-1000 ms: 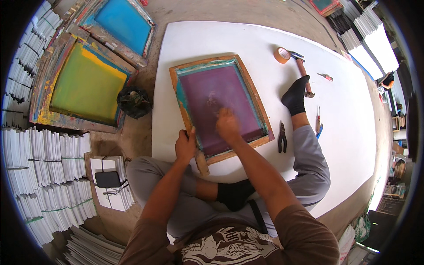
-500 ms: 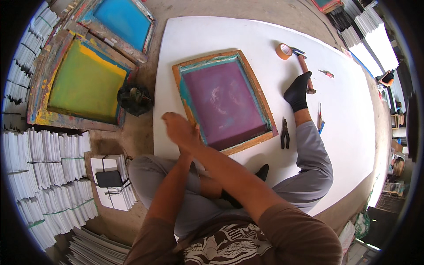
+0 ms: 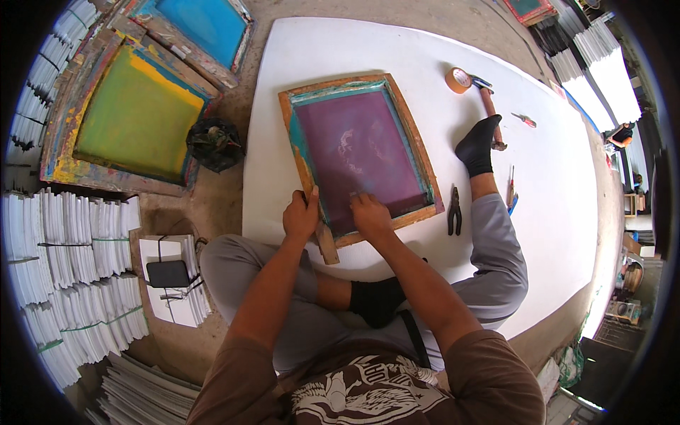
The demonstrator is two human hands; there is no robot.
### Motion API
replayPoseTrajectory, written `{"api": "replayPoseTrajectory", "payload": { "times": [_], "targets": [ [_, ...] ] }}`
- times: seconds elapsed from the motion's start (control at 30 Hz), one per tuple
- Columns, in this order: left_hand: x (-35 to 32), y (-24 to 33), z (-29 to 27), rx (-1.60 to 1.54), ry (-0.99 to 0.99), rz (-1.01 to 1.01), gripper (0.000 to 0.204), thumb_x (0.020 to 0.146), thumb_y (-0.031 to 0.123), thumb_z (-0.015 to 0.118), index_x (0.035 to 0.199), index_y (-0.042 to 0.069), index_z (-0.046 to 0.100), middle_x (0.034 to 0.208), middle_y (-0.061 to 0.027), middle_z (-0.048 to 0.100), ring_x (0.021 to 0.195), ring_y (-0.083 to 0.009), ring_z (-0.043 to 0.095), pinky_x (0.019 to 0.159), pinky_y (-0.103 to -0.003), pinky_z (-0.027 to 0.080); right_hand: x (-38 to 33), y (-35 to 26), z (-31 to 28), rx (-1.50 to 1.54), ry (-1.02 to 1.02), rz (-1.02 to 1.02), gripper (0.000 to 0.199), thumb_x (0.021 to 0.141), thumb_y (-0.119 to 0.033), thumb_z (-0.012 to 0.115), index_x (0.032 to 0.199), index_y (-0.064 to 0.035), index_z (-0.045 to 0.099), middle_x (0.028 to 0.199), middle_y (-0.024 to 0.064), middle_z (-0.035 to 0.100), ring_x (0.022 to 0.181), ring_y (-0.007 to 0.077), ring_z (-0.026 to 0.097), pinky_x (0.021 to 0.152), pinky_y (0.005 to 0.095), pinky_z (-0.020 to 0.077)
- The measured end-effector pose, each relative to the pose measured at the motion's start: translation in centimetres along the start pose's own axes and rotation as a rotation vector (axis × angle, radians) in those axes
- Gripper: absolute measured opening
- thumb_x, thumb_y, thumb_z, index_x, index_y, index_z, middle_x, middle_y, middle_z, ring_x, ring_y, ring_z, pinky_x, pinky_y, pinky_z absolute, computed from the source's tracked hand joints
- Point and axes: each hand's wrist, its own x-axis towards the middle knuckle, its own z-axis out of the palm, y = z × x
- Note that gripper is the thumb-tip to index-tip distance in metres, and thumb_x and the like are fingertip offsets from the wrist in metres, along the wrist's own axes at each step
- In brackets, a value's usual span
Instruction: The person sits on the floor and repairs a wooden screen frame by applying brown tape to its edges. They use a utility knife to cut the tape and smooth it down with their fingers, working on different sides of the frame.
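A wood-framed printing screen (image 3: 368,152) with purple mesh and turquoise inner edges lies on a white sheet. My left hand (image 3: 301,214) is closed at the frame's left side near its near corner, thumb pointing along the wood. Just below that hand, a short wooden piece (image 3: 326,244) sticks out past the corner; I cannot tell whether it belongs to the frame. Over the near part of the mesh is my right hand (image 3: 370,217), its fingers bent and pressed together. Whatever may be under those fingertips is hidden.
To the right lie pliers (image 3: 455,211), a hammer (image 3: 491,117), a tape roll (image 3: 458,80) and a screwdriver (image 3: 524,120). My socked foot (image 3: 477,145) rests beside the hammer. A black plastic bag (image 3: 215,144), a green-yellow screen (image 3: 138,117) and paper stacks (image 3: 85,262) stand left.
My hands were crossed over the screen's left side; now they are apart. The right hand has moved right onto the mesh, and the left hand rests at the frame's edge.
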Motion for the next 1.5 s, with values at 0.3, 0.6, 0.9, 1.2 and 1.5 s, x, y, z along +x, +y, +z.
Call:
{"api": "replayPoseTrajectory", "payload": {
  "times": [0.3, 0.6, 0.9, 1.2, 1.5],
  "targets": [
    [0.0, 0.1, 0.0, 0.009, 0.003, -0.007, 0.073, 0.103, 0.065, 0.047, 0.119, -0.004, 0.061, 0.098, -0.0263, 0.074, 0.095, -0.0446, 0.072, 0.085, -0.051, 0.054, 1.9, -2.1, -0.5, -0.249, -0.151, 0.001, 0.013, 0.089, -0.014, 0.062, 0.098, -0.0036, 0.062, 0.098, 0.0155, 0.070, 0.089, 0.0276, 0.073, 0.073, 0.0415, 0.0623],
    [1.5, -3.7, 1.5, 0.185, -0.005, 0.101, 0.068, 0.102, 0.062, 0.053, 0.122, -0.002, 0.061, 0.106, -0.0252, 0.073, 0.102, -0.0443, 0.070, 0.088, -0.049, 0.053, 9.2, -8.3, -1.2, 0.558, -0.015, 0.205, 0.017, 0.095, -0.011, 0.058, 0.107, -0.0002, 0.059, 0.094, 0.0276, 0.068, 0.089, 0.0488, 0.068, 0.080, 0.0569, 0.0540],
    [0.9, -4.8, 2.3, -0.042, 0.065, 0.200, 0.066, 0.105, 0.061, 0.048, 0.131, 0.001, 0.061, 0.131, -0.0183, 0.068, 0.127, -0.0339, 0.061, 0.103, -0.042, 0.047, 12.8, -16.0, -5.4, 0.736, -0.151, 0.243, 0.030, 0.105, -0.018, 0.050, 0.130, -0.0055, 0.059, 0.124, 0.0259, 0.067, 0.121, 0.0400, 0.063, 0.102, 0.0514, 0.0499],
    [-0.2, 0.8, 0.1, -0.196, 0.001, -0.049, 0.066, 0.106, 0.062, 0.042, 0.115, -0.001, 0.061, 0.103, -0.0266, 0.073, 0.103, -0.0454, 0.069, 0.091, -0.050, 0.051, 5.3, 0.2, -0.4, 0.133, -0.158, -0.293, 0.061, 0.104, -0.043, 0.054, 0.159, -0.0205, 0.041, 0.171, 0.0124, 0.028, 0.159, 0.0321, 0.022, 0.127, 0.0547, 0.0204],
    [0.2, 0.8, 0.3, -0.162, -0.016, -0.072, 0.069, 0.104, 0.064, 0.045, 0.115, -0.002, 0.061, 0.098, -0.0233, 0.073, 0.097, -0.0400, 0.071, 0.087, -0.045, 0.053, 9.3, 9.8, -2.2, 0.214, 0.273, 0.303, 0.068, 0.100, -0.043, 0.063, 0.157, -0.0127, 0.042, 0.163, 0.0190, 0.039, 0.154, 0.0382, 0.031, 0.122, 0.0552, 0.0303]
  ]
}}
